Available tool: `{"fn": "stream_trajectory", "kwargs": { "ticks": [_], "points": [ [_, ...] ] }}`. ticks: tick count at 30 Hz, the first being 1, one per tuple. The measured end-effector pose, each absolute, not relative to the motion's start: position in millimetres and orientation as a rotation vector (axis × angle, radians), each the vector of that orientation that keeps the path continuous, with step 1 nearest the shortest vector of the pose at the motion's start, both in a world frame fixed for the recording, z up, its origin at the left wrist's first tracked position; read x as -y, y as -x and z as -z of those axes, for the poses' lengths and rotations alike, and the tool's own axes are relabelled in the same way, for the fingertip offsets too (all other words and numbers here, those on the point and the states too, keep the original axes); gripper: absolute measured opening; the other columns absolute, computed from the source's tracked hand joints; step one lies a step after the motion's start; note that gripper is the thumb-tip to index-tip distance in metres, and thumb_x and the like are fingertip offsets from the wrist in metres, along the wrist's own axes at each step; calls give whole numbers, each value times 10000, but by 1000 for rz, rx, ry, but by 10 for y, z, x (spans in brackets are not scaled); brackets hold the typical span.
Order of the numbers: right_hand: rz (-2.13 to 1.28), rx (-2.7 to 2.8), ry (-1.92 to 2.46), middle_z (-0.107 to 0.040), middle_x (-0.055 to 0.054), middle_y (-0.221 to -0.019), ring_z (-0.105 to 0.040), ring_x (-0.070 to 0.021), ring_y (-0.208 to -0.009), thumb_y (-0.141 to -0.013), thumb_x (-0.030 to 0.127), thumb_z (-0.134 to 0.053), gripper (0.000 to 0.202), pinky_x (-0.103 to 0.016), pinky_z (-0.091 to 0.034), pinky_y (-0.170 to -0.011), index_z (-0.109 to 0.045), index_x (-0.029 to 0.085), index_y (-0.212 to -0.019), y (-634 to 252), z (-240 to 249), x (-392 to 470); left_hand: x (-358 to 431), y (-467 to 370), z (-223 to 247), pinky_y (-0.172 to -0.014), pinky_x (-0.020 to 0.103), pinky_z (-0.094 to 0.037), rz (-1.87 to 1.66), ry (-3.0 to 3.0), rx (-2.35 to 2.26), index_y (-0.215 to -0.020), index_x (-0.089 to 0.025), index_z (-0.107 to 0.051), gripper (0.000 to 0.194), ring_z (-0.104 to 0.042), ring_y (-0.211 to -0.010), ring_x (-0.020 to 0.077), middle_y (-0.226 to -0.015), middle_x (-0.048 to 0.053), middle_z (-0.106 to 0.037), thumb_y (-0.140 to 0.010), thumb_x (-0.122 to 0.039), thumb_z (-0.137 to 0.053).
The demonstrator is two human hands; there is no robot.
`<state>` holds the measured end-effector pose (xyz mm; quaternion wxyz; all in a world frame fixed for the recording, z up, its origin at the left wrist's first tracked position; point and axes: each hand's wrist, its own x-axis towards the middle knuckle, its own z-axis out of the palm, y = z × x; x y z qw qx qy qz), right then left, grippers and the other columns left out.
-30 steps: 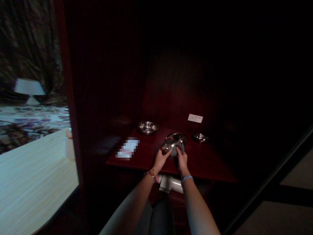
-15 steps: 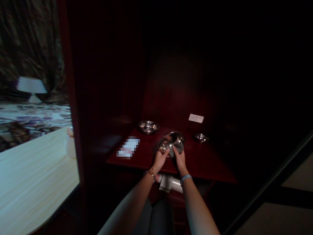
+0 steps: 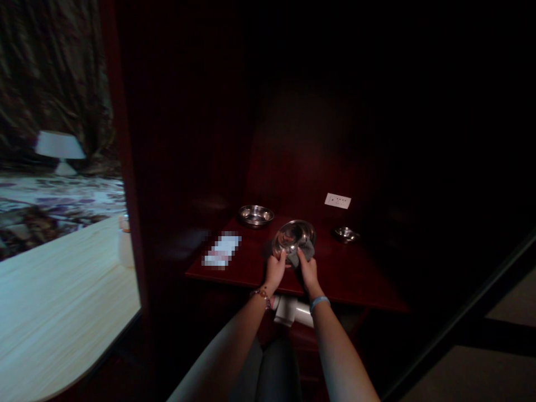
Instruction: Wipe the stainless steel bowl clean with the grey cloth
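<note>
Dark red wooden desk (image 3: 352,279) in a dim alcove, where two bare hands hold a shiny metal bowl and a gray cloth.
Tilted, the metal bowl (image 3: 292,233) is held over the desk's front middle; the left hand (image 3: 274,271) grasps its near left rim, thumb on top, while the right hand (image 3: 309,270) pinches the gray cloth (image 3: 307,250) against its near right side. Behind, at left, sits a shallow metal dish (image 3: 255,216); at right, a smaller metal bowl (image 3: 346,235) below a white wall socket (image 3: 338,201). A pixelated pale rectangle (image 3: 223,249) lies at left.
</note>
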<state>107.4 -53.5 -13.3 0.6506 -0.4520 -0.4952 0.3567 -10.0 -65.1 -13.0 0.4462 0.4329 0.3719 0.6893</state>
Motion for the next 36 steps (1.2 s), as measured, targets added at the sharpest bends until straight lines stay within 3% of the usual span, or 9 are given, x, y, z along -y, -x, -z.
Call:
{"fn": "stream_trajectory", "kwargs": {
  "ticks": [8,13,18,21,24,29,36],
  "points": [
    [-691,1080,1080,-763,-119,-876,-696,-251,-819,-726,585,-667,543,-313,-514,-757,-756,88,-927,-1078,146,548,674,87,106,-449,247,-539,-1670,-1063,-976,-719,-102,-673,352,-644,-461,164,-604,69,-689,-824,-435,-624],
    [-568,1011,1212,-758,-151,-827,-699,-273,-777,-729,594,-660,553,-307,-498,-685,-768,68,-861,-1078,152,568,707,108,72,-388,218,-445,-1725,-1092,-1097,-653,-138,-631,462,-589,-410,147,-528,47,-640,-833,-558,-558],
    [-625,984,1211,-759,-154,-858,-705,-275,-822,-721,601,-656,590,-296,-502,-694,-762,52,-910,-1075,155,564,751,146,42,-535,243,-507,-1769,-1119,-1113,-855,-138,-684,531,-682,-663,192,-771,91,-724,-814,-646,-538],
    [-687,964,1156,-758,-148,-893,-702,-266,-854,-723,608,-648,624,-287,-510,-714,-749,45,-970,-1083,151,562,752,144,51,-810,298,-530,-1798,-1248,-1034,-1027,-153,-681,483,-684,-935,214,-1025,117,-725,-807,-577,-608],
    [-717,937,1122,-755,-139,-944,-697,-257,-885,-736,609,-633,640,-284,-512,-735,-735,51,-1031,-1094,130,582,726,114,77,-1023,344,-431,-1800,-1374,-918,-1136,-166,-651,500,-617,-1129,222,-1194,121,-677,-744,-466,-726],
    [-759,1088,1164,-758,-132,-905,-699,-256,-846,-735,625,-623,619,-293,-502,-742,-757,64,-960,-1087,84,616,642,89,129,-1067,381,-396,-1659,-1447,-847,-1159,-148,-649,445,-609,-1162,238,-1228,130,-673,-790,-395,-675],
    [-732,1181,1187,-758,-146,-919,-703,-261,-863,-758,637,-588,629,-293,-499,-757,-756,60,-945,-1058,71,604,581,122,173,-985,355,-452,-1651,-1436,-978,-985,-123,-696,302,-666,-1020,239,-1008,118,-742,-855,-354,-550]
  ]
}}
